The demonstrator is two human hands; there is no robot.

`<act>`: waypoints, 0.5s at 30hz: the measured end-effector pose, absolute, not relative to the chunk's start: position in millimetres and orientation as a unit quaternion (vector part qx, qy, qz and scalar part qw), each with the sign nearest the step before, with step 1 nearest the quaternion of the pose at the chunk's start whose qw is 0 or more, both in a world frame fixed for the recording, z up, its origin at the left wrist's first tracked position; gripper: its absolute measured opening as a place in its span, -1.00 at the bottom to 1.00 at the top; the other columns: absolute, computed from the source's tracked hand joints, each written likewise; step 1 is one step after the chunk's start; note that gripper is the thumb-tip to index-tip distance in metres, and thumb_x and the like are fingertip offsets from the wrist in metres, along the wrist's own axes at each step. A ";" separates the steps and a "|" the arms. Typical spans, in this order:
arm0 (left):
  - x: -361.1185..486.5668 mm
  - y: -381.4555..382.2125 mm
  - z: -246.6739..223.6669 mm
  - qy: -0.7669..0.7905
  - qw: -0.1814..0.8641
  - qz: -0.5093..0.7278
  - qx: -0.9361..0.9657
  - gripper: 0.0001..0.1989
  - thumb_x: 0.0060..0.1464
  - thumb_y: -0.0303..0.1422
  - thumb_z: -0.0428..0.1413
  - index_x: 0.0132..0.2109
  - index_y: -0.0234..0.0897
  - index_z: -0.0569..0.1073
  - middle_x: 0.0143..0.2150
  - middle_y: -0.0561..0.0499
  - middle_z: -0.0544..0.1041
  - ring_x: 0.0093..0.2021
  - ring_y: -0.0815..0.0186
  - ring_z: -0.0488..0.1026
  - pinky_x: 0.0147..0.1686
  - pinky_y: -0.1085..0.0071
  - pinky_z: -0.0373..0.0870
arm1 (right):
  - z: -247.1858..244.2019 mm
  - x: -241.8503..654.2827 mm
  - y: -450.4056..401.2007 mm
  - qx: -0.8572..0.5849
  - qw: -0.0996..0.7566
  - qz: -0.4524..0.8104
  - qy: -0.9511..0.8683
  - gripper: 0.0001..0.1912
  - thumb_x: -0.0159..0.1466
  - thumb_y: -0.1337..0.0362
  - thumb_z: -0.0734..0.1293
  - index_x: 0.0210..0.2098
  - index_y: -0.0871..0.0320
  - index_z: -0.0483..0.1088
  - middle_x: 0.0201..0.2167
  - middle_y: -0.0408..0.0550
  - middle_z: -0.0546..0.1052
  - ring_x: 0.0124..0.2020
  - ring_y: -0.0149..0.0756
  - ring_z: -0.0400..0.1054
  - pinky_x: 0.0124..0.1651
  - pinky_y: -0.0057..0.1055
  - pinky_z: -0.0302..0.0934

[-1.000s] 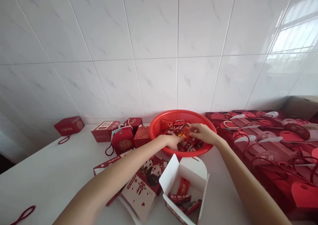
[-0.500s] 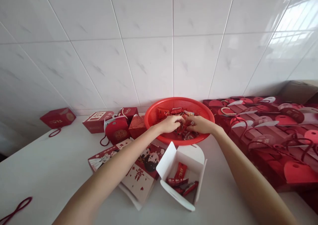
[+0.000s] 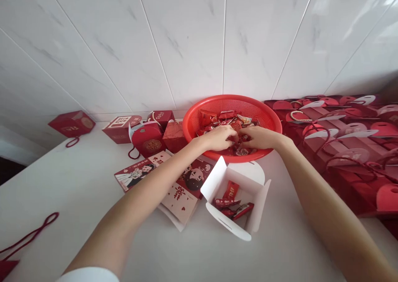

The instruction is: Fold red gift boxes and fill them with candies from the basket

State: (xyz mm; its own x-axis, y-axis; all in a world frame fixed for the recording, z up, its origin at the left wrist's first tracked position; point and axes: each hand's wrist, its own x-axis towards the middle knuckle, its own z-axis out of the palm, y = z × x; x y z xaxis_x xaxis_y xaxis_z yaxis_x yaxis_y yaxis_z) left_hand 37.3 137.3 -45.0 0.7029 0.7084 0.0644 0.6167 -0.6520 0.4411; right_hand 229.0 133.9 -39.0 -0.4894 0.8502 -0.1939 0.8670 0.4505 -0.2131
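Observation:
Both my hands are inside a red plastic basket (image 3: 231, 98) among red-wrapped sweets (image 3: 226, 115). My left hand (image 3: 221, 138) has its fingers curled closed near the middle of the pile; what is in them, if anything, is hidden. Close beside it, my right hand (image 3: 259, 137) dips its fingers down into the sweets, and its fingertips are out of sight. In front of the basket stands an open white-lined box (image 3: 260, 213), its flaps spread. Several red-wrapped sweets (image 3: 231, 189) lie at the bottom of it.
Flat printed red-and-pink cartons (image 3: 175, 199) lie under my left forearm. Small red gift boxes (image 3: 121, 128) stand along the tiled wall (image 3: 189, 45). Many red boxes with cord handles (image 3: 345, 149) crowd the right side. A dark red cord (image 3: 40, 228) lies at left on the white table (image 3: 93, 182).
The view has tilted down and shifted, so the basket appears higher and larger. My hands stay in the basket, and the left fingers have curled in more. The sweets in the box look the same.

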 end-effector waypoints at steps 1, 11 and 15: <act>37.5 137.0 -45.6 0.362 0.198 0.121 0.903 -0.70 -0.04 -0.60 0.06 -0.23 -0.24 0.61 -0.10 -0.07 0.55 -0.03 0.12 0.48 0.08 0.27 0.33 | -39.0 228.7 133.7 0.503 0.031 -0.140 0.852 -0.79 0.28 0.21 0.30 -0.11 0.12 0.43 -0.15 0.07 0.54 -0.16 -0.10 0.42 -0.25 -0.34 0.18; 38.7 134.6 -50.2 0.334 0.225 0.073 0.912 -0.79 -0.04 -0.55 0.14 -0.28 -0.24 0.62 -0.16 -0.08 0.52 -0.16 0.17 0.47 -0.09 0.35 0.35 | -36.1 223.1 126.6 0.503 0.066 -0.109 0.855 -0.80 0.29 0.21 0.28 -0.13 0.17 0.39 -0.09 0.17 0.48 -0.10 -0.02 0.39 -0.22 -0.31 0.16; 38.7 134.4 -49.8 0.351 0.253 0.068 0.899 -0.84 -0.09 -0.55 0.19 -0.36 -0.22 0.60 -0.22 -0.04 0.53 -0.19 0.17 0.48 -0.14 0.38 0.36 | -35.4 223.5 128.7 0.505 0.059 -0.117 0.853 -0.83 0.30 0.23 0.27 -0.17 0.16 0.39 -0.12 0.15 0.50 -0.11 -0.02 0.40 -0.21 -0.30 0.16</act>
